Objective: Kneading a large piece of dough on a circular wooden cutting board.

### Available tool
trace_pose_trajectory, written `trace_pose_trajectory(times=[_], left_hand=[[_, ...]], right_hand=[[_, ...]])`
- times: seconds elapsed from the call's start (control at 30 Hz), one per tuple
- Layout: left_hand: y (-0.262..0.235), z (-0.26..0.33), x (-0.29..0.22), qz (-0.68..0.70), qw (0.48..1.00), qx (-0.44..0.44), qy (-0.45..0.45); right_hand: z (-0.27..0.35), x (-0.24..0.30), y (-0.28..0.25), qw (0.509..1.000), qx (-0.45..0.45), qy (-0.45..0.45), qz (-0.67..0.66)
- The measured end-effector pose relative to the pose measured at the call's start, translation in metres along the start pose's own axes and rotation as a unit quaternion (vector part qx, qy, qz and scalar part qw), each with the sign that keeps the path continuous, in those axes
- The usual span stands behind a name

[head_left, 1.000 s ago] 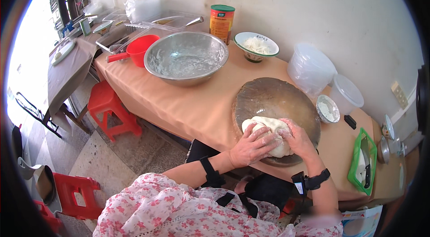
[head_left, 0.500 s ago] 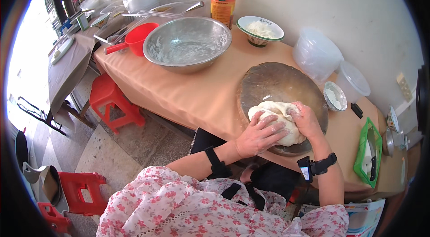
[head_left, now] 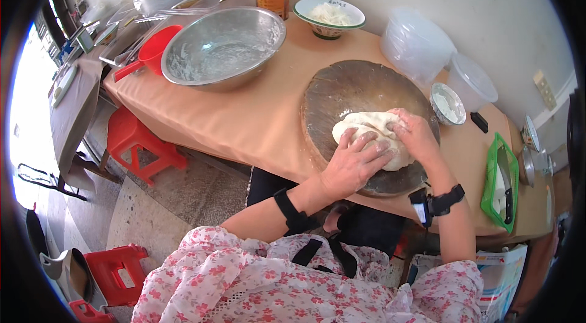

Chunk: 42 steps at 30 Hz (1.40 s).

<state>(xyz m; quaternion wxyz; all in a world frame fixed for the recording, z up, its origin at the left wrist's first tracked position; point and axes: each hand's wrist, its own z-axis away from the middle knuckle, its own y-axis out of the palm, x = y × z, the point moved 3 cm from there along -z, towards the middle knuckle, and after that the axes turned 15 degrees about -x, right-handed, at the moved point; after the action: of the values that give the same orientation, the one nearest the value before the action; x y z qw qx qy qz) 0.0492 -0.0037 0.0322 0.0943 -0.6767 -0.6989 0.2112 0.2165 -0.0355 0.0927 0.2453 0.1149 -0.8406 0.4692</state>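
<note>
The left hand is cupping the dough at near left, while the right hand is gripping its right side. The dough is resting on the near half of a round board; farther left, a metal bowl is standing.

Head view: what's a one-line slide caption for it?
Left hand and right hand on pale dough over a round, dark board.

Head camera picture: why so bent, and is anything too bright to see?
Head view: a fisheye lens bows the table and darkens the corners; head view, far left: glare bleaches the patch beside the grey cloth; head view, right of centre: dough, left hand and right hand look fairly sharp.
</note>
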Motion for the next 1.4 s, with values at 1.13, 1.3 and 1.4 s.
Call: trace_pose_trajectory(times=[1.13, 1.3, 1.4], left_hand=[[-0.016, -0.013, 0.008, -0.005, 0.995, 0.052, -0.089], [-0.003, -0.029, 0.024, -0.01, 0.992, 0.084, -0.091], [0.01, -0.04, 0.036, -0.016, 0.987, 0.12, -0.107]], right_hand=[[0.069, 0.022, -0.02, 0.982, 0.005, -0.165, 0.089], [0.051, 0.01, -0.011, 0.99, 0.009, -0.123, 0.07], [0.038, -0.003, -0.006, 0.992, 0.026, -0.103, 0.07]])
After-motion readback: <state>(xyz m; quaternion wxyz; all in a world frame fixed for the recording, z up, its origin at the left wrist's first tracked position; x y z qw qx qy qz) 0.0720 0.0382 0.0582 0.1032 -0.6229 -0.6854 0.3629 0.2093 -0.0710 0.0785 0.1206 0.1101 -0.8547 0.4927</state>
